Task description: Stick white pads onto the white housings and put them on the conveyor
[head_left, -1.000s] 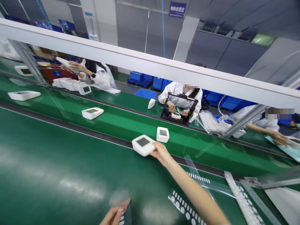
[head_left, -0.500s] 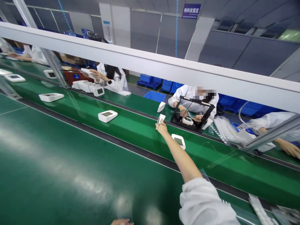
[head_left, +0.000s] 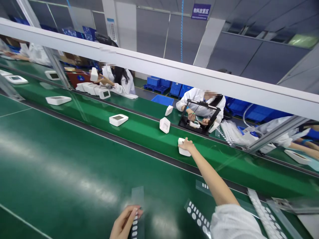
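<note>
Where it reached far a moment ago, right hand (head_left: 187, 145) now fingers clasping white device (head_left: 183, 150) on green belt (head_left: 139, 129); left hand (head_left: 124, 223) pinching dotted strip (head_left: 135, 222).

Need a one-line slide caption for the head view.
Right hand rests on a white device on the green conveyor belt; left hand holds a dotted sticker strip.

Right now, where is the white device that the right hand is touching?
In the head view, the white device lies on the green conveyor belt right of centre, under the right hand, just right of another white device standing on edge.
</note>
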The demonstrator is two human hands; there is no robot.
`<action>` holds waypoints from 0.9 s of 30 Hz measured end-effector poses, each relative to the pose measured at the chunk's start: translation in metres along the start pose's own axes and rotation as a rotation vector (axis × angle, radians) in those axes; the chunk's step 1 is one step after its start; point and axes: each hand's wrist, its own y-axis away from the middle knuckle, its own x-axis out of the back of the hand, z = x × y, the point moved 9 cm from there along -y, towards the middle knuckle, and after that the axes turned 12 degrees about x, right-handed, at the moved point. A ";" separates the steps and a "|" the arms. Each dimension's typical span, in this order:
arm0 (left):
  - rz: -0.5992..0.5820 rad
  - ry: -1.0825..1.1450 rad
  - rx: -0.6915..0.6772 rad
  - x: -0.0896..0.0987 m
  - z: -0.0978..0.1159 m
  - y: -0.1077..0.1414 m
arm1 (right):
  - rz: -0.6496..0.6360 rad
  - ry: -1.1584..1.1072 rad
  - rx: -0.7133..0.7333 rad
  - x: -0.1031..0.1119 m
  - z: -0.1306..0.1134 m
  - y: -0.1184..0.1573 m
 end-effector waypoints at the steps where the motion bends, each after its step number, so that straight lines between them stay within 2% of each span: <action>1: 0.001 -0.004 -0.018 0.000 0.001 0.001 | 0.002 0.001 0.088 -0.001 -0.011 0.012; 4: -0.006 -0.007 -0.044 0.000 0.000 0.001 | -0.012 -0.006 0.432 -0.017 -0.050 0.070; 7: -0.031 0.029 -0.041 -0.004 -0.003 0.001 | -0.087 -0.035 0.800 -0.053 -0.086 0.154; 8: -0.046 0.057 -0.036 -0.006 -0.004 0.001 | -0.083 -0.052 0.982 -0.063 -0.098 0.186; 10: -0.081 0.125 -0.010 -0.013 -0.007 0.001 | -0.040 -0.072 1.213 -0.078 -0.108 0.236; 12: -0.100 0.178 0.022 -0.020 -0.011 0.001 | -0.042 -0.083 1.325 -0.089 -0.104 0.264; 14: -0.122 0.193 0.035 -0.027 -0.013 0.002 | -0.023 -0.087 1.298 -0.090 -0.092 0.270; 18: -0.239 0.176 0.010 -0.044 -0.014 0.007 | 0.197 -0.115 0.958 -0.080 -0.050 0.262; 21: -0.289 0.108 -0.011 -0.055 -0.014 0.013 | 0.240 -0.276 0.739 -0.101 -0.027 0.270; 24: -0.285 0.051 -0.020 -0.065 -0.010 0.015 | 0.214 -0.426 0.666 -0.127 -0.021 0.274; 27: -0.286 0.036 -0.038 -0.073 -0.002 0.013 | 0.267 -0.500 0.666 -0.130 -0.023 0.269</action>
